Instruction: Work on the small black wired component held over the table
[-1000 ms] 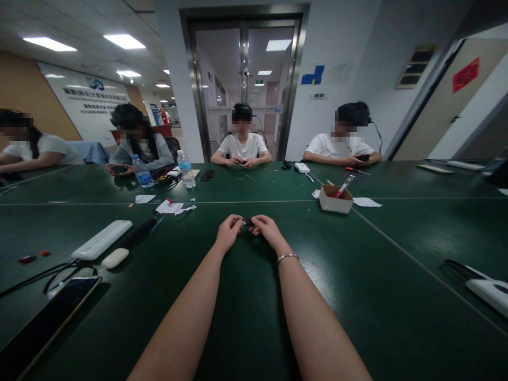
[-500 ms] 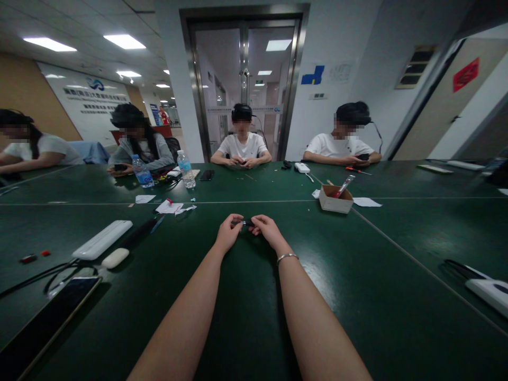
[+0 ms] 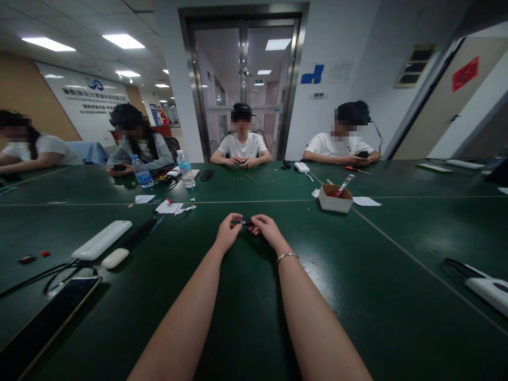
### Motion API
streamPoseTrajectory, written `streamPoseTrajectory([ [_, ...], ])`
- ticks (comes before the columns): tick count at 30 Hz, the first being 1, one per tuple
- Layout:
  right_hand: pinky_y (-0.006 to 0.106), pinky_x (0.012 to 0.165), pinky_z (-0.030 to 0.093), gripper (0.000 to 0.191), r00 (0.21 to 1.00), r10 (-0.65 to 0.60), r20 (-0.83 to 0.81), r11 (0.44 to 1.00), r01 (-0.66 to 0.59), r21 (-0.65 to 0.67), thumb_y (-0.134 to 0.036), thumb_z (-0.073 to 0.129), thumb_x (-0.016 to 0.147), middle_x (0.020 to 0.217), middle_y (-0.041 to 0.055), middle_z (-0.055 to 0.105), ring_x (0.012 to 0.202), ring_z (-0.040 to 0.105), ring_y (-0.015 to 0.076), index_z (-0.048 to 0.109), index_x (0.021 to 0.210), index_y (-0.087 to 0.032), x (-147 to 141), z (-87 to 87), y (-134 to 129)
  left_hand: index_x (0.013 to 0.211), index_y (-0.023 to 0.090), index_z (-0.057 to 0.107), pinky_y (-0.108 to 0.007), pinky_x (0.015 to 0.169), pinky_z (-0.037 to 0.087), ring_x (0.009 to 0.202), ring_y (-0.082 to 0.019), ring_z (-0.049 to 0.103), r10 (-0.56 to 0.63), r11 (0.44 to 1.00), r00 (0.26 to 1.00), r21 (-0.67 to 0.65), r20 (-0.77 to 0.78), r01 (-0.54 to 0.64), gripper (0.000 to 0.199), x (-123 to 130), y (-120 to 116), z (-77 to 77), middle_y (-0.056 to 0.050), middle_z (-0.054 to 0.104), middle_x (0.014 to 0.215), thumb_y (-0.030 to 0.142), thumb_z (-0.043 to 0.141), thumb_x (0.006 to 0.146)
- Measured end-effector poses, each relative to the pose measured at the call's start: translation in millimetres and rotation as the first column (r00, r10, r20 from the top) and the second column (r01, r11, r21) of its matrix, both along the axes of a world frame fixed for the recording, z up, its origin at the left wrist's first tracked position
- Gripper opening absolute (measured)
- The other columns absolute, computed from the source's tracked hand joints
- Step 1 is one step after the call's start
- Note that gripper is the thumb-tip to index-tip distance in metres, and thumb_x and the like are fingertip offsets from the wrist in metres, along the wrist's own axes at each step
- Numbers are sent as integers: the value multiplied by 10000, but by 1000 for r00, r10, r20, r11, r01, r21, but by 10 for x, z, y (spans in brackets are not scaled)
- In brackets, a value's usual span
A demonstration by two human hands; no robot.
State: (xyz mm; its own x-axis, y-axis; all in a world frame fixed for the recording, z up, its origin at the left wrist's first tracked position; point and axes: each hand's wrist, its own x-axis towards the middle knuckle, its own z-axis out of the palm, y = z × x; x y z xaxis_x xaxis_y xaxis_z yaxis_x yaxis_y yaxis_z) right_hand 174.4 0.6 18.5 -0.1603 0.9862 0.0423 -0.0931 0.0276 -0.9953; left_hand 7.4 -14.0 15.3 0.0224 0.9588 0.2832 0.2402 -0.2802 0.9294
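Both my arms reach forward over the dark green table [image 3: 254, 296]. Between my hands is a small black item with a shiny metal-looking middle [image 3: 246, 222], too small to name for sure. My left hand [image 3: 229, 232] pinches its left end, fingers curled around it. On the other end, the thumb and fingers of my right hand [image 3: 266, 229] are closed. A silver bracelet [image 3: 287, 256] circles my right wrist. Part of the small item is hidden behind my fingers.
Left of my arms lie a phone [image 3: 51, 323], a white power bank [image 3: 103, 239], a white oval case [image 3: 115, 259] and cables. Paper scraps [image 3: 170, 206] and bottles [image 3: 186, 169] stand farther off. A small box [image 3: 335, 202] holds tools. Several people sit across the table.
Almost nothing differs. Both hands keep their hold on the small black item in the same place.
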Motion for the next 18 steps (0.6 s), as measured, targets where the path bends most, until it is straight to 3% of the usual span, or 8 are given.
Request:
streamPoseTrajectory([
  [13, 186, 477, 461, 200, 1000, -12, -2, 1000, 12, -9, -311, 676, 784, 594, 23, 662, 482, 576, 87, 611, 854, -135, -9, 0, 7, 957, 182, 624, -252, 642, 485, 719, -134, 585, -17, 999, 1000, -40, -9, 17, 220, 8, -6, 19, -41, 636, 864, 330, 504, 847],
  [18, 184, 483, 460, 174, 1000, -4, -10, 1000, 4, -1, -283, 661, 794, 596, 21, 662, 488, 578, 86, 608, 858, -131, -10, 14, -4, 1019, 191, 620, -252, 662, 485, 760, -134, 590, 1, 999, 1000, -33, 1, -1, 238, 4, -4, 17, -61, 635, 1000, 237, 543, 799],
])
